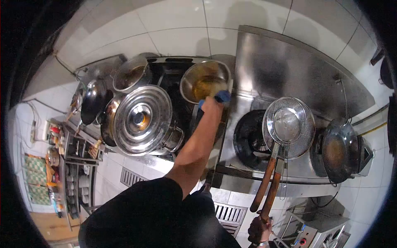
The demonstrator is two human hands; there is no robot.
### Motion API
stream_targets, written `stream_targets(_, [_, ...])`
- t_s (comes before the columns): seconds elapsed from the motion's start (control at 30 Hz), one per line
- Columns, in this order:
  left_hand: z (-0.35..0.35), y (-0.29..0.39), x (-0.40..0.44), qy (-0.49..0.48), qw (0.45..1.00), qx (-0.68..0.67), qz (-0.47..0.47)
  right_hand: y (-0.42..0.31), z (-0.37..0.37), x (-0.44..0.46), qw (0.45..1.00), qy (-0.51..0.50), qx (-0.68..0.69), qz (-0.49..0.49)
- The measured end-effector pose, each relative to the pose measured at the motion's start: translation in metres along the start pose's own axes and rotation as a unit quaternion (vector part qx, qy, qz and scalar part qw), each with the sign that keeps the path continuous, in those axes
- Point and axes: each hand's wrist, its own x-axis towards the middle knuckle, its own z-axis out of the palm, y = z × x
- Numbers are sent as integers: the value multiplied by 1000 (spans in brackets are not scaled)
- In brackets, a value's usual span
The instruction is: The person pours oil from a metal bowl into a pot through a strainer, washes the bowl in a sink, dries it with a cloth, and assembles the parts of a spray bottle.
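My left hand [212,104] is closed around a blue, cloth-like piece [223,96] at the near right rim of a metal bowl [187,78]. Yellowish liquid, which looks like oil, lies in that bowl; its near right part is blurred. At the lower right, my right hand [259,230] grips the wooden handle of a wire-mesh strainer [305,142]. The strainer's round head is over the right-hand stove. A smaller round strainer or ladle [287,124] overlaps the mesh, and its wooden handle [263,182] ends just above my right hand.
Left of the bowl stands a large lidded pot [142,120], with another pot [131,74] behind it. A black burner ring [250,140] sits below the strainers. A wok [340,151] is at the right. Shelves with stacked dishes [77,182] stand at the left.
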Motion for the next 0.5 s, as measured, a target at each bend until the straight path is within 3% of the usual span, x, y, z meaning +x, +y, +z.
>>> stream_targets(0.07, [-11, -6, -21, 2, 1000, 14, -14, 10, -26, 13, 1000, -18, -18, -13])
stream_targets(0.17, [-34, -22, -19, -22, 992, 121, 11, -13, 1, 1, 999, 1, -45, -18])
stream_targets(0.23, [-41, -10, -62, -59, 987, 147, -8, -7, -28, 8, 992, -58, -105, 31])
stream_targets(0.3, [-55, -2, -97, -123, 934, 334, -21, -6, -27, 11, 995, 16, -88, 43])
stream_targets(0.33, [-64, -14, -91, -158, 882, 443, 27, -2, -35, 20, 997, 39, -4, 71])
stream_targets(0.37, [-67, -15, -101, -157, 888, 432, 2, -5, -25, 19, 997, 31, -12, 71])
stream_targets(0.4, [-70, -16, -111, -154, 894, 421, -24, -10, -7, 12, 997, 48, -64, -4])
stream_targets(0.43, [-68, -8, -140, -117, 944, 281, -124, -17, 12, 4, 988, 63, -115, -80])
stream_targets(0.5, [-81, -32, -131, -181, 942, 229, -166, -28, 24, -4, 982, 73, -168, -52])
